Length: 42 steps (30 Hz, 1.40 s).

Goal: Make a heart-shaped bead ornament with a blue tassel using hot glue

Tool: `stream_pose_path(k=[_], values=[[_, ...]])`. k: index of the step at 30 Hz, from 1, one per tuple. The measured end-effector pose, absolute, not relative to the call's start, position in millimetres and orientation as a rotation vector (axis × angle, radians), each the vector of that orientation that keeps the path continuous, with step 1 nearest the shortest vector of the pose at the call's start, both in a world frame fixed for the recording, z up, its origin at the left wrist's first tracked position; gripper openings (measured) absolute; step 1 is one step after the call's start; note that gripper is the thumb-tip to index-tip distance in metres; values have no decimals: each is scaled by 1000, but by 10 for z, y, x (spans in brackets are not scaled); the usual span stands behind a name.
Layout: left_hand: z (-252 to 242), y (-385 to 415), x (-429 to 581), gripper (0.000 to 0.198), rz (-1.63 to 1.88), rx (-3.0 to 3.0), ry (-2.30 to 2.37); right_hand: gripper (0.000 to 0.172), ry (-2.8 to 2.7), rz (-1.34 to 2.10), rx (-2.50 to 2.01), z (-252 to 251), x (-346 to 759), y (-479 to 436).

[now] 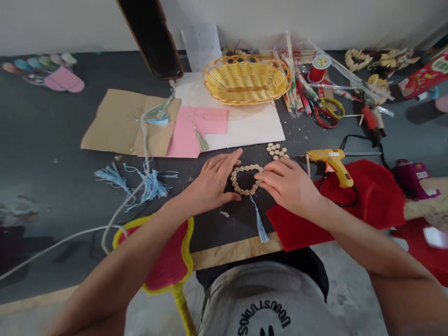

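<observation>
A ring of small pale flower-shaped pieces (245,190) lies on the dark table in front of me, with a light blue tassel (261,224) hanging off its lower edge towards me. My right hand (287,179) has thumb and fingers pinched at the ring's right side. At the left side, my left hand (217,179) rests on the table with fingers stretched out and thumb apart, next to the ring. Several loose flower pieces (276,150) lie just beyond my right hand.
A yellow glue gun (332,163) and red felt (371,191) lie right. Behind stand a wicker basket (245,84), scissors (325,114) and a red thread spool (319,69). Blue tassels (150,184), a white cable (121,210), brown paper (122,121) and a yellow-edged pink fan-like piece (168,256) are left.
</observation>
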<state>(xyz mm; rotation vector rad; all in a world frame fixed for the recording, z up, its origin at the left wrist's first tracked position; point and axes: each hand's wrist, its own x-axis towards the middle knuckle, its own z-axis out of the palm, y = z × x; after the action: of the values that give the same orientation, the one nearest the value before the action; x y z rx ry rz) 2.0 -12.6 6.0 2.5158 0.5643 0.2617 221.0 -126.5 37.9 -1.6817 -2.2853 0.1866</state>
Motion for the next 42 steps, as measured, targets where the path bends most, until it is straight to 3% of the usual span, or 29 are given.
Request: stream_pose_path(k=[8, 15, 25, 30, 33, 35, 37, 42], values=[[-9, -145, 15, 114, 321, 2403, 592, 16, -2559, 263, -1746, 331, 1890, -807], [-13, -148, 13, 112, 372, 2408, 561, 19, -2669, 57, -1704, 337, 1867, -840], [4, -129, 0, 111, 425, 2418, 562, 16, -1911, 239, -1924, 620, 2472, -1485], [123, -130, -18, 99, 479, 2429, 539, 33, -1379, 599, -1991, 477, 2617, -1686], [188, -155, -31, 98, 569, 2416, 528, 18, -1188, 877, -1792, 360, 2549, -1655], [223, -181, -36, 99, 616, 2411, 529, 45, -1102, 1120, -1592, 299, 2454, -1593], [254, -213, -37, 100, 624, 2395, 545, 56, -1042, 1361, -1420, 256, 2345, -1528], [301, -289, -43, 100, 627, 2349, 571, 30, -1053, 1582, -1274, 204, 2126, -1460]])
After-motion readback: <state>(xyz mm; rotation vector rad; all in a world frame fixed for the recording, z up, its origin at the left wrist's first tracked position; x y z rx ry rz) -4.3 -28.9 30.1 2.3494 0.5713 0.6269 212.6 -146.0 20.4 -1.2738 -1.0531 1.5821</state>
